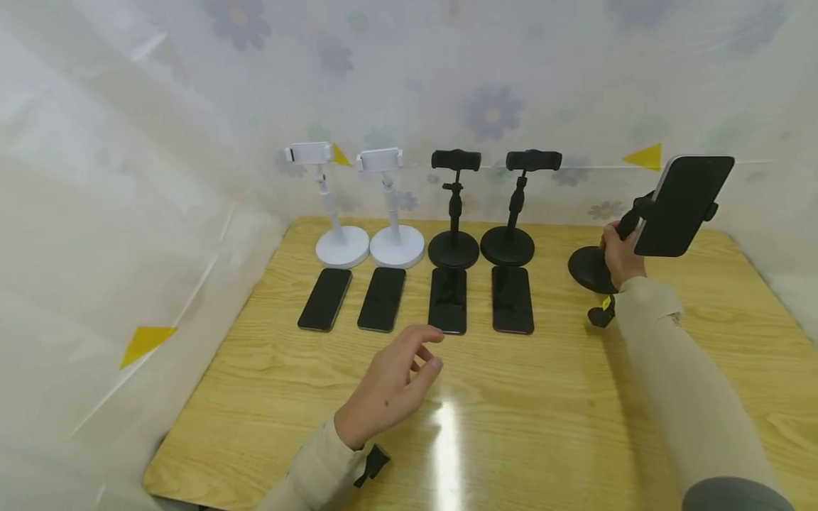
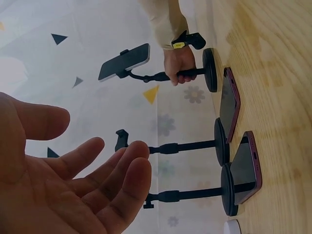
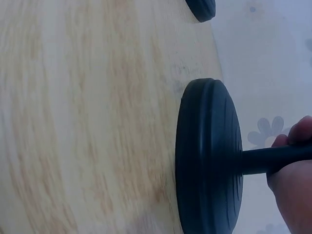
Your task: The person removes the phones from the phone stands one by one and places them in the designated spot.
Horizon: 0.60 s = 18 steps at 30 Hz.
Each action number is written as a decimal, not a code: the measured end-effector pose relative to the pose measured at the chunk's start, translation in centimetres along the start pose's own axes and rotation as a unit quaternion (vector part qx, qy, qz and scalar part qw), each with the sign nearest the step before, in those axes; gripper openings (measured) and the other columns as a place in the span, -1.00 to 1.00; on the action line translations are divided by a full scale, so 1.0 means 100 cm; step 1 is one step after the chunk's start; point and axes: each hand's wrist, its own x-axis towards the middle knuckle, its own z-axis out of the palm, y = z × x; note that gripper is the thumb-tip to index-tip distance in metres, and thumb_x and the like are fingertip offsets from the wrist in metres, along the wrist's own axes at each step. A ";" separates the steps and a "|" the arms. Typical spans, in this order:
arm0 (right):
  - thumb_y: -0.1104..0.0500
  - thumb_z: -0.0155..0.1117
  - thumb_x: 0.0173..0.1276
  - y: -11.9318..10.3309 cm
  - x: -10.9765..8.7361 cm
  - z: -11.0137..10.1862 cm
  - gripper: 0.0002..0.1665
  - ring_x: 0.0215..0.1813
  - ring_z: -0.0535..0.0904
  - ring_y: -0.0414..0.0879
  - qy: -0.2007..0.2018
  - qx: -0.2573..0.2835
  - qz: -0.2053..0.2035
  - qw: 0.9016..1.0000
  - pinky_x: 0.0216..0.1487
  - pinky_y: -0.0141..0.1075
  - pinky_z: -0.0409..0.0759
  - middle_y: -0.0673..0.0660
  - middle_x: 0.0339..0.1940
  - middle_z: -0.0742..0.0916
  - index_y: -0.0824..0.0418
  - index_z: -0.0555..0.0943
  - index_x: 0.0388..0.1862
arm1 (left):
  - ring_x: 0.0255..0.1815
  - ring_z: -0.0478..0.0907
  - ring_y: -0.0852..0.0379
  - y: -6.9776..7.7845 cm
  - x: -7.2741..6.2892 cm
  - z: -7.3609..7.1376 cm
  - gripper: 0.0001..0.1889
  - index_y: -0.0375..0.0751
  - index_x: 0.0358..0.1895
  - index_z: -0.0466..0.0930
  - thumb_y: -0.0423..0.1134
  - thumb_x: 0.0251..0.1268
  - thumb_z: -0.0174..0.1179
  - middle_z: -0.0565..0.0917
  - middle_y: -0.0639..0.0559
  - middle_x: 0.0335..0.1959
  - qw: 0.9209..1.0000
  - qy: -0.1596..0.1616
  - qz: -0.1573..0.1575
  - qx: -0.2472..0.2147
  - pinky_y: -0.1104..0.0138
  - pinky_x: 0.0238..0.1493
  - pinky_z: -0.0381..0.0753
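At the right of the table, my right hand grips the pole of a black phone stand. A phone with a dark screen sits tilted in its clamp. In the right wrist view, the stand's round base is close to the tabletop; whether it touches cannot be told. My left hand is held over the table just in front of the row of phones, its fingers loosely bent and holding nothing. Its index fingertip overlaps the lower edge of a phone in the head view; the left wrist view shows the palm and spread fingers.
Two white phone stands and two black ones stand in a row at the back, their clamps holding nothing. Phones lie screen up before them. A patterned sheet hangs behind the wooden table.
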 end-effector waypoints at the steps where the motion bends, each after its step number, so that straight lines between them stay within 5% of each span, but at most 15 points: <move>1: -0.10 -0.16 0.59 0.000 0.000 -0.001 -0.91 -0.26 0.35 -0.26 -0.002 -0.013 0.000 1.000 0.07 -0.34 0.18 -0.16 -0.37 0.43 -0.18 0.26 -0.14 | -0.02 0.55 0.25 0.000 0.000 0.001 -0.66 0.01 0.29 0.41 -0.15 0.52 0.02 0.54 0.14 0.21 1.000 -0.005 -0.001 0.001 0.37 -0.04 0.62; 11: -0.12 -0.16 0.59 -0.001 -0.007 -0.001 -0.91 -0.28 0.34 -0.29 0.006 -0.021 0.014 1.000 0.06 -0.36 0.20 -0.16 -0.34 0.41 -0.19 0.24 -0.10 | 0.02 0.57 0.18 0.000 -0.003 0.000 -0.61 -0.03 0.34 0.35 -0.14 0.54 -0.01 0.51 0.11 0.25 0.998 -0.056 -0.007 0.036 0.39 -0.13 0.59; 15: -0.03 -0.07 0.57 -0.021 -0.034 0.001 -0.93 -0.37 0.37 -0.33 0.000 -0.015 -0.034 0.999 -0.08 -0.47 0.23 -0.22 -0.47 0.46 -0.13 0.30 -0.17 | 0.02 0.57 0.18 0.000 -0.003 0.001 -0.61 -0.07 0.34 0.35 -0.16 0.53 -0.01 0.52 0.08 0.24 0.997 -0.063 -0.001 0.045 0.40 -0.13 0.59; 18: 0.06 -0.05 0.55 -0.017 -0.032 -0.002 -0.91 -0.40 0.41 -0.27 -0.017 -0.014 -0.048 0.999 -0.13 -0.46 0.27 -0.17 -0.53 0.50 -0.01 0.36 -0.22 | 0.03 0.57 0.18 -0.001 -0.003 0.001 -0.60 -0.09 0.35 0.35 -0.17 0.53 -0.01 0.52 0.06 0.24 0.996 -0.069 0.005 0.051 0.40 -0.12 0.59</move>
